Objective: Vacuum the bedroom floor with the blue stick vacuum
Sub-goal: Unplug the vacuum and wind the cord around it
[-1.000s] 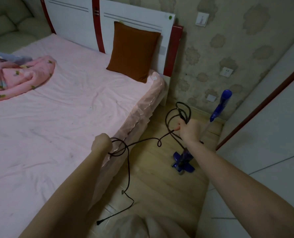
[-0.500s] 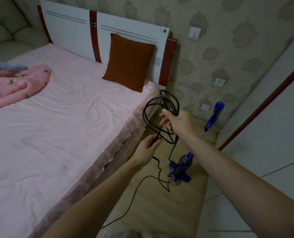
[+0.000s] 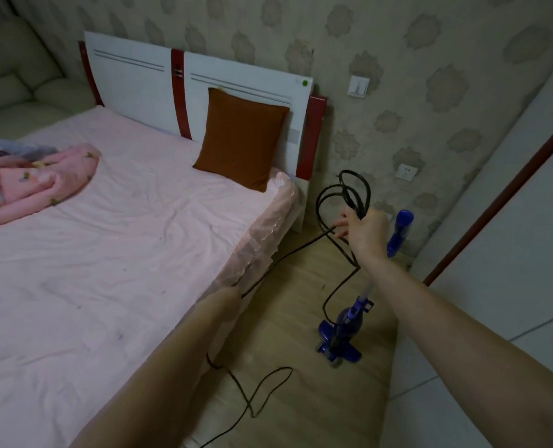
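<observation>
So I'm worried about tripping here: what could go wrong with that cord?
The right hand holds tangled loops of the black cord, which could knot when pulled. Slack lies looped on the wooden floor near the person, a snag for feet. A hard tug might topple the blue stick vacuum, which stands unheld.
</observation>
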`<state>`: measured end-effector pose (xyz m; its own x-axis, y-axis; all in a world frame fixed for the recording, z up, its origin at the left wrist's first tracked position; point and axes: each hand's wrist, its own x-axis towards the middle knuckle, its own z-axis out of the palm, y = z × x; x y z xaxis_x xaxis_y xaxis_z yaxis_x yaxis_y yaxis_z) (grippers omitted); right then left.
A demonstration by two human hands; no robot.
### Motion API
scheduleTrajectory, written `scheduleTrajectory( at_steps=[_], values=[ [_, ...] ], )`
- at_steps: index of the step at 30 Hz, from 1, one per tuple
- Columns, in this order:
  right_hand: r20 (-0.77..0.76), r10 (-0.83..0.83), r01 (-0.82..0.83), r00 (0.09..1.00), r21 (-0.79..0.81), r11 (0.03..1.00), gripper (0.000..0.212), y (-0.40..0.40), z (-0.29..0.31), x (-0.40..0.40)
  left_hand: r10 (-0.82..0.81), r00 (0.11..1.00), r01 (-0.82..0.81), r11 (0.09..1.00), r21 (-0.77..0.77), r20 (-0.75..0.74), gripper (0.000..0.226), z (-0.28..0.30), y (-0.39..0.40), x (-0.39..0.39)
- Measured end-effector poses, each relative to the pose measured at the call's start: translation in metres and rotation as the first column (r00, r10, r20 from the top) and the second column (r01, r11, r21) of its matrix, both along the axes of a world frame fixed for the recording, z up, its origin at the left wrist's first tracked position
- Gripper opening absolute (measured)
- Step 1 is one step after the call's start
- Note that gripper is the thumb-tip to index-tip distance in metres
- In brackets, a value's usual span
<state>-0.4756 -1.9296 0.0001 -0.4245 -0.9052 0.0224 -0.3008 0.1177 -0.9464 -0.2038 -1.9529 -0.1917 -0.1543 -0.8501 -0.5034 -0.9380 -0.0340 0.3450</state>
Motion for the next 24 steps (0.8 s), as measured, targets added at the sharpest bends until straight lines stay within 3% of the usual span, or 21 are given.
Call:
scheduleTrajectory(
  at_steps=[2, 5, 8, 11, 15, 17, 19, 21, 23, 24],
  values=[
    [0.004, 0.027, -0.027, 1.0, 0.023, 0.999, 0.022, -0.005, 0.007, -0.004, -0.032, 0.999, 0.033, 0.999, 0.035, -0.022, 0.049, 0.001, -0.003, 0.008],
    [0.051, 0.116, -0.122, 0.992, 0.13, 0.984, 0.023, -0.001, 0.009, 0.008, -0.087, 0.977, 0.075, 0.995, -0.071, -0.193, 0.038, 0.072, 0.02, -0.017],
    [0.121, 0.217, -0.238, 0.969, 0.203, 0.95, 0.022, 0.009, 0.006, 0.027, -0.046, 0.85, -0.079, 0.974, -0.212, -0.525, 0.043, 0.122, 0.027, -0.054],
    [0.178, 0.298, -0.334, 0.938, 0.233, 0.913, 0.024, 0.014, 0.004, 0.038, -0.034, 0.717, -0.14, 0.971, -0.192, -0.696, 0.035, 0.142, 0.03, -0.08],
    [0.191, 0.35, -0.39, 0.917, 0.247, 0.887, 0.029, 0.014, 0.003, 0.039, -0.076, 0.685, -0.049, 0.988, -0.149, -0.724, 0.037, 0.137, 0.042, -0.086],
    [0.2, 0.379, -0.421, 0.904, 0.251, 0.871, 0.031, 0.014, 0.0, 0.038, -0.044, 0.697, -0.056, 0.992, -0.116, -0.715, 0.028, 0.126, 0.043, -0.086],
    [0.222, 0.352, -0.403, 0.91, 0.263, 0.877, 0.033, 0.013, -0.004, 0.037, 0.073, 0.637, -0.199, 0.977, -0.073, -0.767, 0.031, 0.117, 0.043, -0.085],
    [0.296, 0.256, -0.341, 0.92, 0.285, 0.896, 0.033, 0.011, -0.008, 0.035, 0.285, 0.537, -0.476, 0.879, -0.006, -0.794, 0.04, 0.112, 0.038, -0.079],
    [0.381, 0.196, -0.322, 0.904, 0.303, 0.897, 0.035, 0.01, -0.01, 0.03, 0.421, 0.585, -0.638, 0.766, -0.073, -0.694, 0.043, 0.105, 0.027, -0.064],
    [0.423, 0.186, -0.332, 0.887, 0.304, 0.893, 0.038, 0.011, -0.01, 0.027, 0.45, 0.63, -0.635, 0.768, -0.085, -0.633, 0.041, 0.102, 0.022, -0.056]
  ],
)
